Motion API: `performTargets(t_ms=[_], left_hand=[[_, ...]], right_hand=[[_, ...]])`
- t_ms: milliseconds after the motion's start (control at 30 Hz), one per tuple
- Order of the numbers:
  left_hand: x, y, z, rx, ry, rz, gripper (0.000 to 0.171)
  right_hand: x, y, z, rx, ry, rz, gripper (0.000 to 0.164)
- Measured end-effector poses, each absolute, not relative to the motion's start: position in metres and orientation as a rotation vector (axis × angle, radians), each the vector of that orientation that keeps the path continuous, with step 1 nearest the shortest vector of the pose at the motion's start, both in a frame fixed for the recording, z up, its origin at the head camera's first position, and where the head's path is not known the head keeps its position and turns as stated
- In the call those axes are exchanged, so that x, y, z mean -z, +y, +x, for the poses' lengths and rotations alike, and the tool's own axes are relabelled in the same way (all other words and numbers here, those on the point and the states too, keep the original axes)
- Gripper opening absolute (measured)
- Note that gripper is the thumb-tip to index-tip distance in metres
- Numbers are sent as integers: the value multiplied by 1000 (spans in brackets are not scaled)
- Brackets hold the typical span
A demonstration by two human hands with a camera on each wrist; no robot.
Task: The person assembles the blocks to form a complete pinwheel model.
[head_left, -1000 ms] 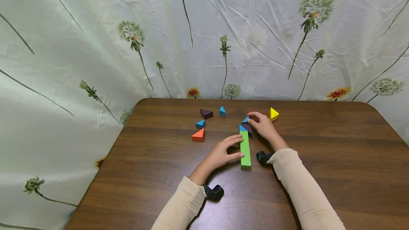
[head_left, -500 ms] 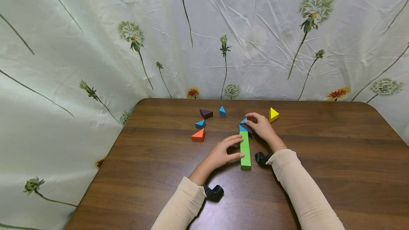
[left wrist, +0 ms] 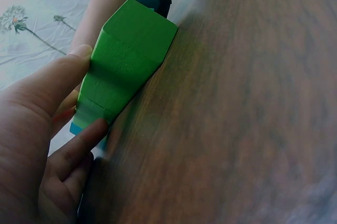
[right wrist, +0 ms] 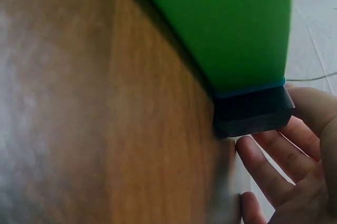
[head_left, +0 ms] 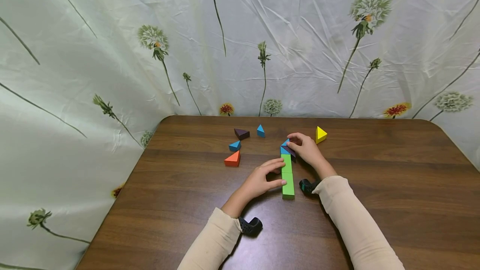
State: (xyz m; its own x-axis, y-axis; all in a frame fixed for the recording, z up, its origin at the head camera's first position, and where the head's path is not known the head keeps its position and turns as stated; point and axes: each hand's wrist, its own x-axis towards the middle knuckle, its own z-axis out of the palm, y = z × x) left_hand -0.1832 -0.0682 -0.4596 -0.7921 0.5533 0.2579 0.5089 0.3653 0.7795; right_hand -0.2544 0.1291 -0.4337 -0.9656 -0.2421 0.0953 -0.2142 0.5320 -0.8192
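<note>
Two green rectangular blocks (head_left: pixel 288 184) lie end to end on the table in the head view. At their far end sit a blue triangular block (head_left: pixel 284 151) and a dark purple triangular block (head_left: pixel 291 151). My right hand (head_left: pixel 308 150) pinches a second blue triangular block (head_left: pixel 286 141) just beyond these, its thumb and fingers partly covering it. My left hand (head_left: pixel 259 179) rests against the left side of the green blocks, thumb at the near one, fingers fairly straight at the far one. In the right wrist view, the dark purple block (right wrist: pixel 254 113) hides the held piece.
To the left lie an orange triangular block (head_left: pixel 232 159), a blue one (head_left: pixel 235 146), a dark one (head_left: pixel 242 133) and another blue one (head_left: pixel 261 131). A yellow triangular block (head_left: pixel 321 135) stands at the back right, beyond my right hand. The wooden table (head_left: pixel 168 203) meets a flowered curtain (head_left: pixel 292 91).
My right hand has shifted slightly left and nearer, bringing the pinched blue triangular block up to the purple and blue pieces. In the last half second it barely moves. The left hand stays put.
</note>
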Motion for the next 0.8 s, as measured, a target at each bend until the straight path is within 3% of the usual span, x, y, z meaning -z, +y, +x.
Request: performTargets(t_ms=[800], left_hand=[[459,-68,-183,-1403,2578,999,50]], right_hand=[[420,145,-250,1550,2755,-458,46]])
